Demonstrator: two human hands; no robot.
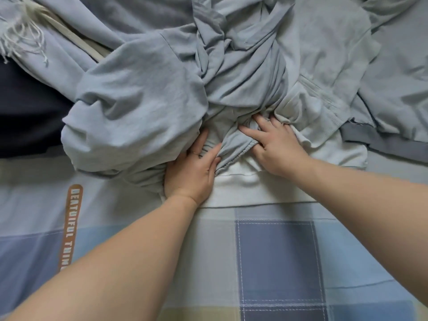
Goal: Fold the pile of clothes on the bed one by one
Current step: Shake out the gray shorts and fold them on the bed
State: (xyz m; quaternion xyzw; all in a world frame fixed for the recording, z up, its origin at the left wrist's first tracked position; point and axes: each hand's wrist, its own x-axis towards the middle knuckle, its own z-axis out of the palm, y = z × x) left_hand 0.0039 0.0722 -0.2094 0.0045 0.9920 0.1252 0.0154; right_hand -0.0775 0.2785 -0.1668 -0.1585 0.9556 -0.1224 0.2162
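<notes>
Bunched pale-blue garment (139,100) hides part of the left hand (191,172)

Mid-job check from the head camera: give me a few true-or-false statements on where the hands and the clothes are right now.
1. Both the left hand and the right hand touch the light blue garment. True.
2. A white garment lies partly under it. True.
3. The bedsheet is plain red. False: it is checked in blue, grey and cream.
4. The light blue garment is folded into a neat flat stack. False: it is bunched and twisted.
5. A fringed cloth lies at the far left. True.
</notes>
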